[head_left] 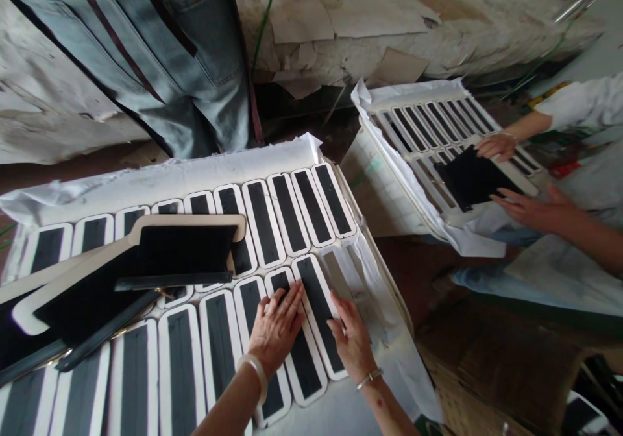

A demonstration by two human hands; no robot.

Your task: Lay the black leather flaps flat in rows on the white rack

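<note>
Long, rounded panels with black middles and white rims lie in two rows on a white-lined bin. My left hand (277,329) rests flat across the near row, its fingertips by the left edge of the end panel (318,313). Along that panel's right edge, my right hand (353,339) touches with fingers and thumb apart. Neither hand is wrapped round anything. Larger black pieces with cream borders (187,248) lie stacked over the panels on the left, with dark strips and bits of gold-coloured metal along their lower edges.
White cloth (272,154) lines the bin's rim. To the right, a second bin (389,163) holds similar panels, where another person's hands (496,147) handle a black piece (479,176). Someone in jeans (204,53) stands beyond my bin. A cardboard box (481,358) is at lower right.
</note>
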